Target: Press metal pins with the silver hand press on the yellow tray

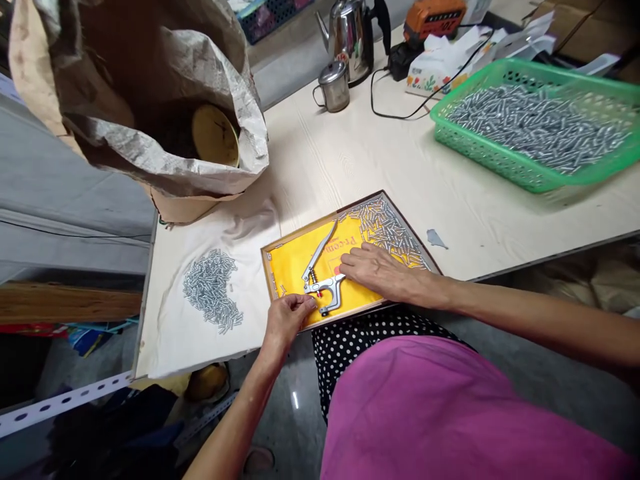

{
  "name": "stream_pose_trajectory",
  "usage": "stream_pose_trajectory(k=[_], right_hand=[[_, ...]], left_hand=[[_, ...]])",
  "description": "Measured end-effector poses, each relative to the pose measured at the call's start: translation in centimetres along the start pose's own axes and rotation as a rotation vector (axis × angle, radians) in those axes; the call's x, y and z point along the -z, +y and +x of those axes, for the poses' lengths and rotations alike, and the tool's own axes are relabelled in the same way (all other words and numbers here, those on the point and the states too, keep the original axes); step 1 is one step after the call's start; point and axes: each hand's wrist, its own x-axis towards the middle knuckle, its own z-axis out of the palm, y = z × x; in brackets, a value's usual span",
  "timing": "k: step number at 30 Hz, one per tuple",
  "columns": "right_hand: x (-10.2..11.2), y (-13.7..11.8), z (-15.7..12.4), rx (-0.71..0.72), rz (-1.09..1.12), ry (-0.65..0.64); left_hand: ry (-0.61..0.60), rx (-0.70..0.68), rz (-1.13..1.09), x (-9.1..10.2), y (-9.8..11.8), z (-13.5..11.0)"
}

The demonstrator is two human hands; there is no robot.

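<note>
Silver snap-fastener pliers (329, 288) lie over the yellow bottom of a shallow tray (300, 232), their long upper handle raised and spread apart from the lower one. My right hand (377, 272) is closed round the lower handle, which it mostly hides. Beside the jaw, my left hand (290, 319) has thumb and forefinger pinched together at the tray's near edge; anything between them is too small to make out. Many small metal pins (383, 223) fill the tray's right end, and a few lie along its left side.
A heap of metal pins (213, 290) sits on white cloth (173, 333) at left. Behind it stands a large open sack (200, 180) with a round yellowish container inside. At right is a green basket (500, 160) of pins. A metal cup (334, 87) and kettle (350, 37) stand at the back.
</note>
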Motion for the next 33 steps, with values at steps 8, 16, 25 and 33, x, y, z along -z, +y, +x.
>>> stream_pose_trajectory(k=[8,16,25,33], right_hand=[[-0.5,-0.1,0.3,-0.022,-0.068,0.003],[-0.7,-0.3,0.5,-0.030,-0.086,0.030],[0.8,0.9,1.2,-0.062,0.017,0.012],[0.6,5.6,4.1,0.063,0.140,0.129]], left_hand=[[-0.083,0.117,-0.109,-1.1,0.6,0.0],[-0.222,0.173,-0.051,-1.0,1.9,0.3],[-0.233,0.162,0.039,-1.0,1.7,0.5],[-0.213,0.162,0.062,-1.0,1.2,0.4]])
